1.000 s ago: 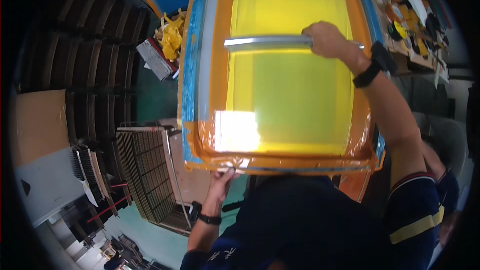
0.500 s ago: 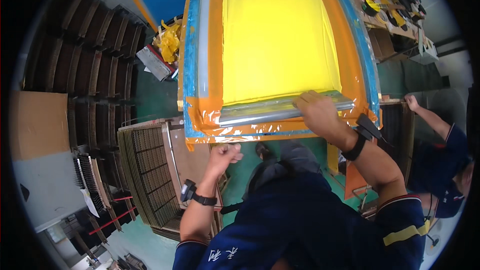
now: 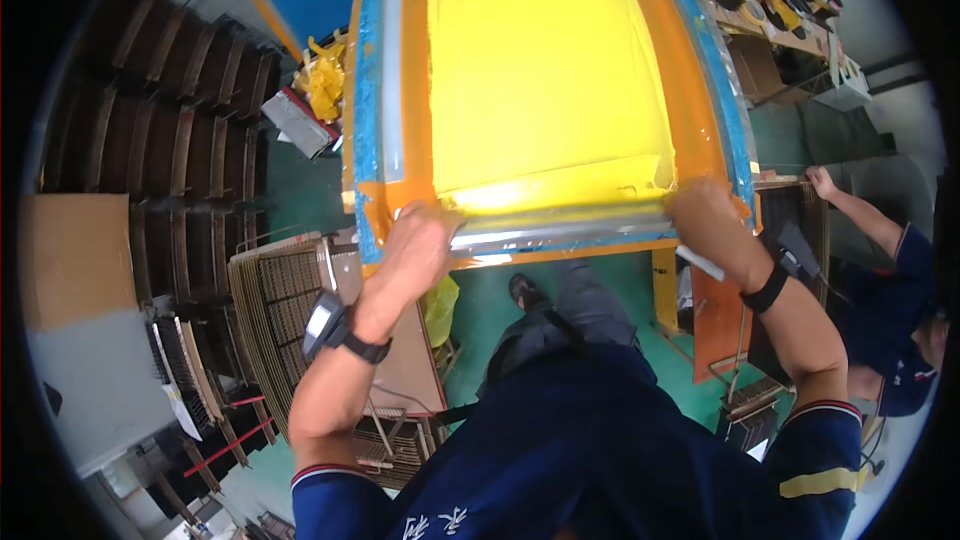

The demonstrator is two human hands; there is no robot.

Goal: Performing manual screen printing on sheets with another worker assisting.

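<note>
Ahead of me lies a screen printing frame (image 3: 697, 90) with orange tape along its borders and blue edges. Yellow ink (image 3: 540, 60) covers its middle panel. A long silver metal bar (image 3: 565, 224), which looks like a squeegee, lies across the near end, with a yellow band along its far side. My left hand (image 3: 412, 245) is closed around the bar's left end, over the taped corner. At the opposite end my right hand (image 3: 715, 230) is closed on the bar too. The fingertips of both hands are mostly hidden.
Wire drying racks (image 3: 290, 325) stand left of me, and dark shelving (image 3: 160, 110) fills the far left. A bench (image 3: 790, 35) with tape rolls and tools is at the far right. Another person's arm (image 3: 870, 215) reaches to a rack at right.
My left hand has risen from below the frame to the bar's left end. Rightward along the bar, my right hand has shifted to its right end.
</note>
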